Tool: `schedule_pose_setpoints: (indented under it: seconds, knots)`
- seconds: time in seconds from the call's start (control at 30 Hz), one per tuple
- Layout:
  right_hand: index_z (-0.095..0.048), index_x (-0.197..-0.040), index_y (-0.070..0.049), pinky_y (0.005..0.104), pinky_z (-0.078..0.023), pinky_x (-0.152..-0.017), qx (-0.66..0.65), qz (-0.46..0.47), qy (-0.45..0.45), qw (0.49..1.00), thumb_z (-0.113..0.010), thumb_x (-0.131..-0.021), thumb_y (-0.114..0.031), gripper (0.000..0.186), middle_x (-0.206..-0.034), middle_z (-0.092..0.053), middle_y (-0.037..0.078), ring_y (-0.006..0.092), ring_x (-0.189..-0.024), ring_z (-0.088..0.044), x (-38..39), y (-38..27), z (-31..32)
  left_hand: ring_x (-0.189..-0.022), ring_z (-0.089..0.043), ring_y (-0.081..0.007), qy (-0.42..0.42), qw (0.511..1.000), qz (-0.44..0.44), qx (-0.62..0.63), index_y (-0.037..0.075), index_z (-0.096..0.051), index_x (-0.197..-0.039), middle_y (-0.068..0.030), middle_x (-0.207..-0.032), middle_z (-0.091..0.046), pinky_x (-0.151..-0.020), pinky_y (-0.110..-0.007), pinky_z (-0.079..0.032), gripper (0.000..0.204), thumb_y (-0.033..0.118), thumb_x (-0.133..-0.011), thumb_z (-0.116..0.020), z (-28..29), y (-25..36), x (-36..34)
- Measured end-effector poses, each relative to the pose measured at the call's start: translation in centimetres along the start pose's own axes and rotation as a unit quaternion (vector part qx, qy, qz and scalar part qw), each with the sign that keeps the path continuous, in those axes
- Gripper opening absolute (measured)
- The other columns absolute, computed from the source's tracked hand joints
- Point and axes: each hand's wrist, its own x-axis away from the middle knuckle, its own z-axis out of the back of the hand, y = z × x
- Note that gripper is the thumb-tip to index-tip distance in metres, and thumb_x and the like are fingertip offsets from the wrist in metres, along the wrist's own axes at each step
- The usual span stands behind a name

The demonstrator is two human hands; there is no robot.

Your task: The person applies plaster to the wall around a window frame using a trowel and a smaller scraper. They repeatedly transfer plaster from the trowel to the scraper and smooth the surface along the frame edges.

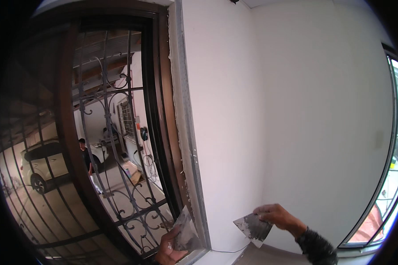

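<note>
My left hand (170, 245) grips a flat metal scraper (185, 232) with grey residue on it, low beside the door frame's edge. My right hand (278, 218) holds another flat metal scraper (252, 227), its blade smeared with grey material, out in front of the white wall. The two scrapers are apart. A grey metal trim strip (192, 154) runs up the wall edge beside the brown frame (170, 110), with rough white filler along it.
A barred window (105, 115) shows cars and a standing person (86, 154) outside. A second window (371, 216) is on the right. A thin cable (227, 251) lies above a grey surface (269, 256) at the bottom.
</note>
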Motion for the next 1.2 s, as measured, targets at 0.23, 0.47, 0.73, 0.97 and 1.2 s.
schedule_pose_setpoints:
  seconds: [0.23, 0.47, 0.73, 0.97, 1.2]
  knots:
    - [-0.054, -0.127, 0.000, 0.0442, -0.055, -0.078, -0.672, 0.033, -0.072, 0.737, -0.061, -0.078, -0.011, 0.051, -0.136, -0.057, 0.022, 0.0374, -0.119, -0.059, 4.6, 10.9, -4.6, -0.104, -0.067, -0.0274, 0.061, 0.995, -0.071, 0.030, 0.006, -0.059, -0.124, -0.0090, -0.113, -0.070, -0.095, -0.047, -0.050, 0.031, 0.023, -0.098, -0.057, -0.2, 1.6, 2.3]
    - [-0.057, -0.114, 0.000, 0.0322, -0.050, -0.057, -0.532, 0.094, -0.164, 0.826, -0.065, -0.093, -0.042, 0.047, -0.098, -0.070, 0.019, 0.0293, -0.078, -0.070, -1.2, 6.5, -8.9, -0.100, -0.069, -0.0275, 0.096, 0.987, -0.129, -0.005, 0.005, -0.063, -0.119, -0.0100, -0.111, -0.071, -0.090, -0.047, -0.054, 0.029, 0.024, -0.099, -0.056, -2.3, 2.2, 5.3]
    - [-0.057, -0.079, -0.009, 0.0261, -0.034, -0.044, -0.348, 0.268, -0.179, 0.880, -0.048, -0.104, -0.036, 0.038, -0.055, -0.047, -0.002, 0.0099, -0.046, -0.043, -9.9, -19.4, -11.1, -0.093, -0.069, -0.0224, 0.179, 0.952, -0.249, -0.009, 0.010, -0.065, -0.119, -0.0053, -0.104, -0.071, -0.083, -0.042, -0.057, 0.029, 0.028, -0.097, -0.061, -1.3, 1.8, 9.9]
    - [-0.052, -0.085, -0.010, 0.0268, -0.038, -0.048, -0.439, 0.305, -0.217, 0.817, -0.057, -0.101, -0.037, 0.032, -0.059, -0.048, -0.001, 0.0112, -0.050, -0.045, -14.3, -30.6, -13.3, -0.075, -0.063, -0.0172, 0.097, 0.946, -0.302, -0.071, 0.010, -0.042, -0.149, -0.0038, -0.098, -0.070, -0.061, -0.030, -0.053, 0.056, 0.014, -0.095, -0.057, -1.2, 1.7, 14.1]
    - [-0.048, -0.085, -0.011, 0.0289, -0.036, -0.051, -0.481, 0.288, -0.196, 0.804, -0.058, -0.101, -0.033, 0.029, -0.058, -0.047, 0.001, 0.0135, -0.051, -0.043, -17.3, -33.0, -13.5, -0.072, -0.062, -0.0103, 0.355, 0.821, -0.365, -0.258, 0.011, -0.044, -0.148, -0.0030, -0.100, -0.071, -0.056, -0.027, -0.051, 0.049, 0.018, -0.099, -0.053, -0.9, 1.8, 14.6]
